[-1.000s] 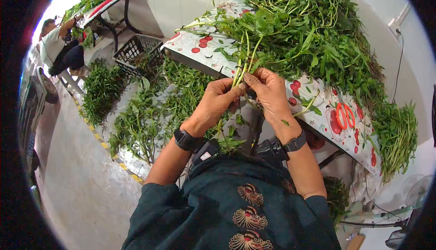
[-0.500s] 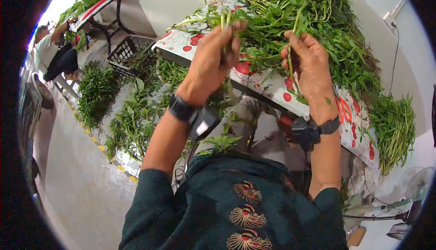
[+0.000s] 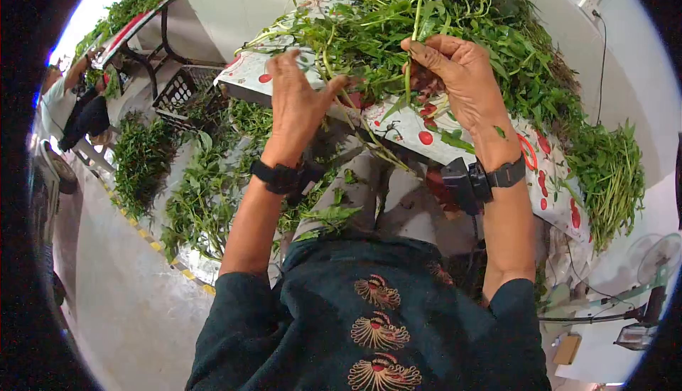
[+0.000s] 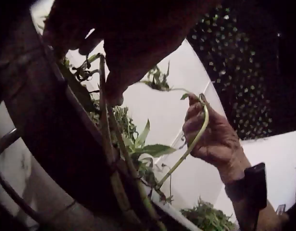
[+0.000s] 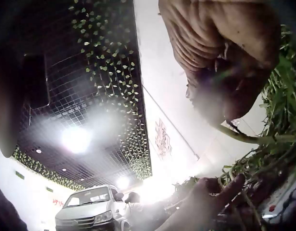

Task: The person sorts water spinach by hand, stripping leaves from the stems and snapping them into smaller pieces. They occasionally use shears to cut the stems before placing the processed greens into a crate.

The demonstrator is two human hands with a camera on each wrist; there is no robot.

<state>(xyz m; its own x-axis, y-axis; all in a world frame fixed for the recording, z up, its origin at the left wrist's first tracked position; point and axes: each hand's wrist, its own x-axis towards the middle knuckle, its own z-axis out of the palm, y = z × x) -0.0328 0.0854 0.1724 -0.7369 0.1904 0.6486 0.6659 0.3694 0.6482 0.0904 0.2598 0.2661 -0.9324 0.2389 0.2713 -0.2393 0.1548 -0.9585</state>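
Observation:
Between thumb and forefinger, my right hand [image 3: 465, 82] pinches a leafy green stem [image 3: 420, 3] over the table's front edge. That stem [image 4: 198, 134] bends in a curve below the right hand [image 4: 213, 139] in the left wrist view. To the left, my left hand [image 3: 293, 106] has its fingers straight and its thumb spread wide. A few longer stems [image 3: 373, 142] cross by its thumb and slant down over the lap. A large heap of leafy greens [image 3: 490, 18] covers the back of the table [image 3: 245, 71], which has a cherry-print cover.
Orange-handled scissors [image 3: 528, 151] lie partly behind the right wrist. A bundle of greens [image 3: 611, 178] hangs at the table's right end. More greens [image 3: 199, 199] lie on the floor at left, by a black crate [image 3: 177, 96]. Another person [image 3: 78, 110] sits at a far table.
My hands, together on the stems a second ago, have parted. The right has carried one stem up and right. The left has moved left and its fingers have straightened, with stems now slanting down beside it.

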